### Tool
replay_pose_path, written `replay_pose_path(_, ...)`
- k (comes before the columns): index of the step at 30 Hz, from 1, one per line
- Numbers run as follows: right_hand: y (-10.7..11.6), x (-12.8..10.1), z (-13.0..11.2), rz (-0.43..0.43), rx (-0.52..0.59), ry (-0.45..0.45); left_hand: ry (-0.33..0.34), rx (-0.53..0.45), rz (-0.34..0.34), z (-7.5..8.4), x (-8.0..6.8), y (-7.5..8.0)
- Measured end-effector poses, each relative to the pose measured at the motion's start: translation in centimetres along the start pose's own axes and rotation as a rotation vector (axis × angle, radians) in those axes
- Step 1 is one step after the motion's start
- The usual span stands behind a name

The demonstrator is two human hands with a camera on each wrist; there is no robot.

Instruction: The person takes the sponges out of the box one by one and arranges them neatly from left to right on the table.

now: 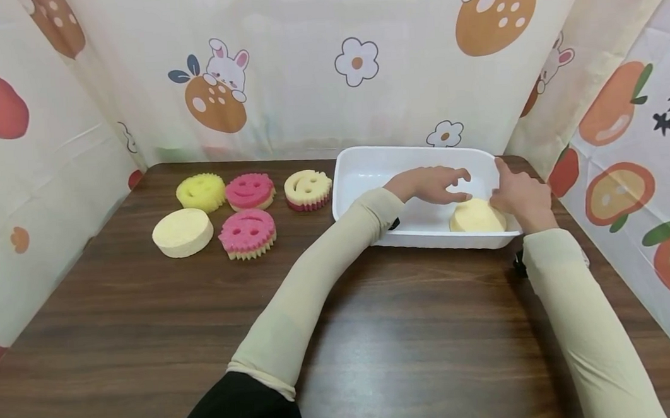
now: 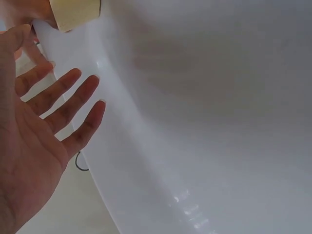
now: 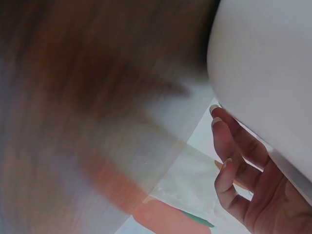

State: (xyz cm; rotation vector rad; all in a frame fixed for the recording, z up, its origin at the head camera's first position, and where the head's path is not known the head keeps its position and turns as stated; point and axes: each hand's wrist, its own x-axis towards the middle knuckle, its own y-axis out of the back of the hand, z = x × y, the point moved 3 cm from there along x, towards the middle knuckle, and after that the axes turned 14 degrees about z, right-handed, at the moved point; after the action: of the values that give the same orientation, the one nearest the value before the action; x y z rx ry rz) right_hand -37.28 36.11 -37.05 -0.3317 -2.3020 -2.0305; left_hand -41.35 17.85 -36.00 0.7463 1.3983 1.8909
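The white tub (image 1: pixel 417 157) looks like smooth, glossy plastic, the pale round sponge (image 1: pixel 476 217) inside it like porous matt foam, the worktop (image 1: pixel 147 320) like dark wood-grain laminate with a slight sheen, and the printed backdrop (image 1: pixel 305 65) like thin creased cloth.

Dark wooden table (image 1: pixel 147 320), five round sponges (image 1: pixel 247 232) (left), white tub (image 1: pixel 361 170) right

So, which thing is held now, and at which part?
Right hand holds the white tub at its right rim. Left hand hovers open, holding nothing.
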Motion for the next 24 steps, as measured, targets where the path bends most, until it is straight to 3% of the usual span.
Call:
replay_pose_path(8, -0.18, 0.17, 0.21, -0.01, 0.0, -0.009, 0.018, 0.043, -0.065, 0.39, 0.05, -0.43)
replay_pose_path(24, -0.65, 0.36, 0.28, -0.001, 0.0, -0.007, 0.032, -0.021, -0.112, 0.45, -0.29, -0.68)
